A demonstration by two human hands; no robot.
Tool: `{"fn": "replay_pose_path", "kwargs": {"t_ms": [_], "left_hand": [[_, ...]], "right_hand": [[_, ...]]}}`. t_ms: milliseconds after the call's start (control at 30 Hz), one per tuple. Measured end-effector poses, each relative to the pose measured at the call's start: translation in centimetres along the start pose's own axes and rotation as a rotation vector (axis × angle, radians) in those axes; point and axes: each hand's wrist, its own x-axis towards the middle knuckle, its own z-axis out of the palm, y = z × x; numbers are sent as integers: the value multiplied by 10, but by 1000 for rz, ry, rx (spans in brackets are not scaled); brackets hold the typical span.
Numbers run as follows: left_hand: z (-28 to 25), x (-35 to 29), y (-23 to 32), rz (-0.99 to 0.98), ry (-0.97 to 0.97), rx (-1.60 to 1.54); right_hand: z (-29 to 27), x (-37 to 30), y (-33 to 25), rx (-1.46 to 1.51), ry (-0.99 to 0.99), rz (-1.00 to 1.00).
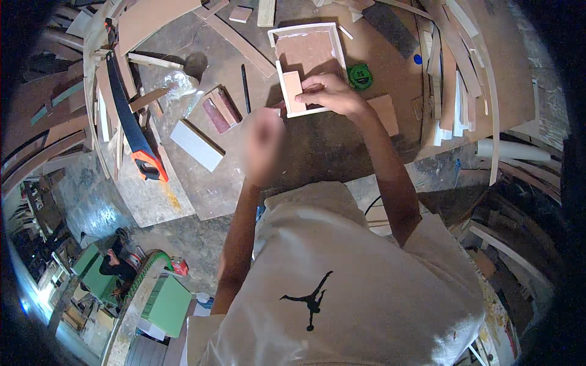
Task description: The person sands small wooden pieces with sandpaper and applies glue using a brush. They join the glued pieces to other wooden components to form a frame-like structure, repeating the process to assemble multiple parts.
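A shallow wooden box frame [334, 35] with pale edges and a brown base lies on the workbench in front of me. My right hand [332, 94] reaches over its near side, thumb and fingers closed on a small flat wooden piece [294, 86] at the box's left inner edge. Just below the box's near left corner is my left hand [264, 146]; it is smeared, so its fingers and anything in them cannot be made out. Beside it lie a reddish-brown sanding block [221, 111] and a white rectangular block [197, 145].
A handsaw [131, 119] with an orange-and-black handle lies at the left. A green tape measure [360, 77] sits right of the box, and a black pencil-like stick [245, 88] to its left. Wood strips [448, 79] pile up along both sides. Another person [119, 265] is at the lower left.
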Motion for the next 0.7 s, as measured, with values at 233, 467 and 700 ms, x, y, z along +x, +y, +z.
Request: {"fn": "replay_pose_path", "kwargs": {"t_ms": [233, 467, 700], "left_hand": [[-3, 1, -4, -3, -4, 20], [-2, 0, -2, -6, -14, -15], [2, 0, 5, 14, 20, 9]], "right_hand": [[-4, 0, -3, 25, -54, 77], [-3, -2, -7, 11, -38, 79], [-4, 3, 6, 2, -28, 67]]}}
